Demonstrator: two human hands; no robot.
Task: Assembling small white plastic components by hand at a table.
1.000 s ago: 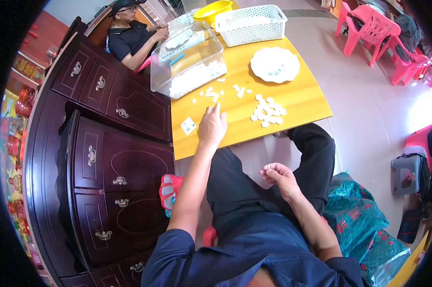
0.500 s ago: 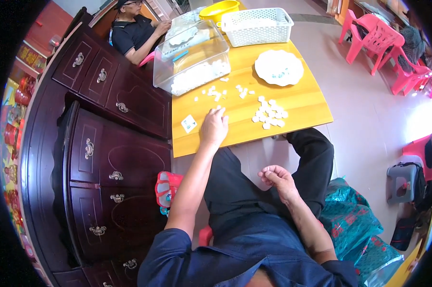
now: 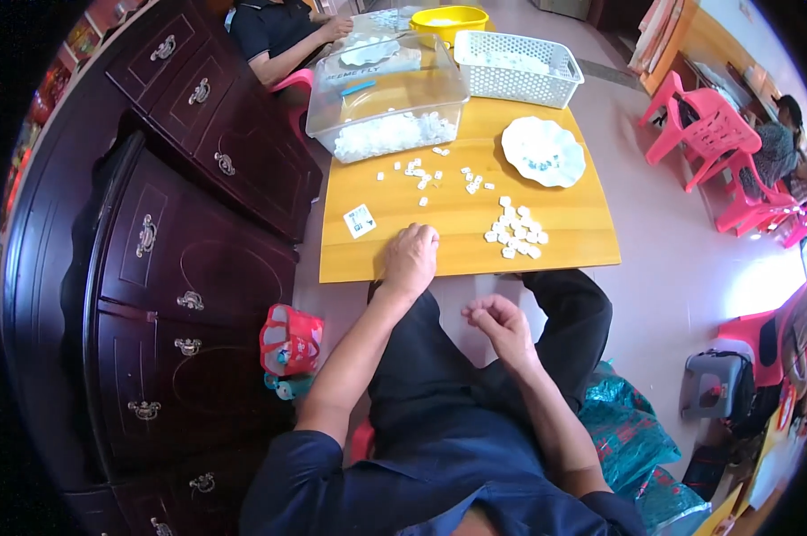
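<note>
My left hand [image 3: 411, 257] rests at the near edge of the yellow wooden table, its fingers curled in; what they hold, if anything, is hidden. Above my lap, off the table edge, my right hand [image 3: 504, 327] is closed in a pinch, and I cannot make out anything in it. A white square card [image 3: 360, 221] with dark print lies left of my left hand. Beyond that hand are several small white square pieces [image 3: 417, 171], with more of them [image 3: 472, 181] to the right. A cluster of rounded white pieces [image 3: 517, 234] lies at the right front.
A clear plastic bin [image 3: 387, 98] of white pieces stands at the back left. Behind are a white basket [image 3: 520, 85] and a yellow basin [image 3: 449, 20]. A scalloped white plate [image 3: 544, 134] holds small pieces. Dark drawers [image 3: 198, 241] flank the left; another person [image 3: 278, 40] sits beyond.
My left hand has drawn back toward the table's near edge, and its fingers have curled in. My right hand stays pinched over my lap. The whole view has shifted slightly.
</note>
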